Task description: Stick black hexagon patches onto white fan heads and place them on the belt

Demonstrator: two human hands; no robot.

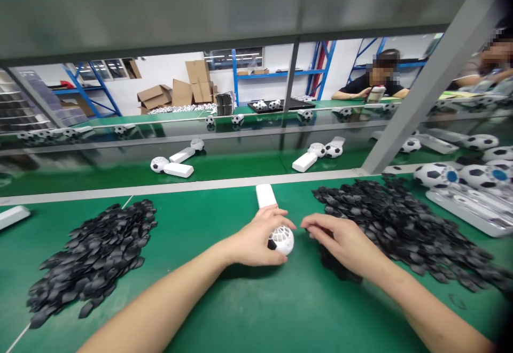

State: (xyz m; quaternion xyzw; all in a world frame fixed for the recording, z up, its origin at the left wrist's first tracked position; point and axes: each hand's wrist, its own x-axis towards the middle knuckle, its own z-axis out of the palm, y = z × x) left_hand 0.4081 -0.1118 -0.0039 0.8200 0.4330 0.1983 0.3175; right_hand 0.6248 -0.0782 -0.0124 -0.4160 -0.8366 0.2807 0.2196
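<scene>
A white item with a football-patterned round head [284,239] and a white rectangular handle [265,196] lies on the green table in front of me. My left hand [262,238] is wrapped round its head, thumb below and fingers above. Just to the right, my right hand [339,238] pinches a small black piece [308,229], mostly hidden by the fingertips. Under and behind that hand spreads a large pile of flat black pieces [385,219]. Another pile of black pieces [104,251] lies at the left.
Beyond the pale table edge [192,186], a green belt [232,168] carries several football-headed items. More stand at the right beside a slanted grey post [420,80]. A white handle [14,216] lies far left. A person [377,77] sits across, holding an item.
</scene>
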